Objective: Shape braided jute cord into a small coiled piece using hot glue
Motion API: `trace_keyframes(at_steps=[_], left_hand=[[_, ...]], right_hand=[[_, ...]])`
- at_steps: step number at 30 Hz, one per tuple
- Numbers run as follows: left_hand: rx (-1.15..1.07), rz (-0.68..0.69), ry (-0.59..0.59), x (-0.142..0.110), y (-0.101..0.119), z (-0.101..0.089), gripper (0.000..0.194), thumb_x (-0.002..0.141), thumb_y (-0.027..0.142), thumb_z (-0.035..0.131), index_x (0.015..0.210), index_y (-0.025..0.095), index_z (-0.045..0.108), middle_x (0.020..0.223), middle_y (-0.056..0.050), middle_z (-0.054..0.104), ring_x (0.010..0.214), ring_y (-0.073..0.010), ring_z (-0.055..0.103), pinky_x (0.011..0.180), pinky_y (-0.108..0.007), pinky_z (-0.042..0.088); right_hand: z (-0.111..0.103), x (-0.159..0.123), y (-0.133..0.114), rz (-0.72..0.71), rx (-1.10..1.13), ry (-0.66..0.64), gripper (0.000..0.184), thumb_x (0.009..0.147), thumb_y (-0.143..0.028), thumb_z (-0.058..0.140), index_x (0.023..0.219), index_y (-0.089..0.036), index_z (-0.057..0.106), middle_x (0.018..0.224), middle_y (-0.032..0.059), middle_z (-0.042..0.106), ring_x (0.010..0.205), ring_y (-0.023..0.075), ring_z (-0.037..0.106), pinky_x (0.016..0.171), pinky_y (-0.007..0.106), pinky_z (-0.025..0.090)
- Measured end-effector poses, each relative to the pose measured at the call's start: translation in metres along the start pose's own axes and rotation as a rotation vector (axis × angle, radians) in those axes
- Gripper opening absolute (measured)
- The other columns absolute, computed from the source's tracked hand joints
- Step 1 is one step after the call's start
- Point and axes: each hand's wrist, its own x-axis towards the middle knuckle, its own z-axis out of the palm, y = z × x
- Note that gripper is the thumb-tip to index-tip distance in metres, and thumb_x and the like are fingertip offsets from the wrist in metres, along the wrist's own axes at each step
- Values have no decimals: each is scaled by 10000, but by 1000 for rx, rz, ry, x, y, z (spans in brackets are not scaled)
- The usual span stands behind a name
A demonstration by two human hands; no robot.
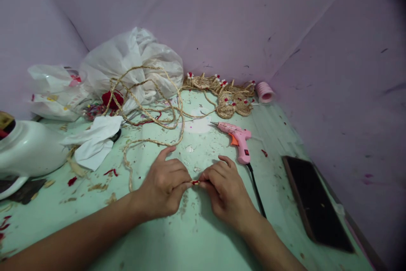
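Observation:
Between my two hands is a tiny straw-coloured piece with red on it (pixel 195 182), too small to make out fully. My left hand (pixel 168 182) pinches one end with thumb and forefinger, and my right hand (pixel 223 188) pinches the other. A braided straw cord (pixel 182 114) loops across the table just beyond my left hand. Past my right hand lies a pink glue gun (pixel 236 135) with an orange trigger, its nozzle pointing left. Woven straw pieces with red and white beads (pixel 231 104) rest near the wall.
Plastic bags (pixel 133 68) fill the back left, beside a red yarn ball (pixel 112 99). A white jug (pixel 34 144) lies at left, near a white cloth (pixel 97 140). At right are a phone (pixel 317 203) and a pink roll (pixel 264 92). Scraps litter the green table (pixel 152 245).

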Motion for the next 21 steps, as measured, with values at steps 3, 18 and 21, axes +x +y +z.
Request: trace_keyframes(at_steps=[3, 18, 21], left_hand=[[-19, -15, -5, -1, -1, 0, 175, 798, 138, 488, 653, 160, 583, 596, 11, 593, 588, -110, 548, 974, -467, 298], [-39, 80, -22, -8, -18, 2, 98, 780, 147, 539, 773, 221, 603, 681, 55, 627, 631, -124, 582, 993, -444, 314], [-57, 158, -4, -7, -22, 4, 157, 760, 123, 569, 811, 255, 638, 733, 106, 638, 641, -102, 578, 965, -408, 346]], right_hand=[[-1, 0, 1, 10, 17, -4, 82, 825, -156, 517, 804, -205, 580, 724, 6, 632, 716, 165, 541, 911, 429, 315], [-6, -3, -9, 104, -117, -23, 168, 829, -294, 552, 939, -199, 636, 835, 33, 684, 823, 178, 574, 952, 416, 280], [-6, -5, -13, 120, -129, -10, 179, 820, -308, 548, 942, -207, 629, 854, 31, 679, 828, 187, 566, 962, 431, 281]])
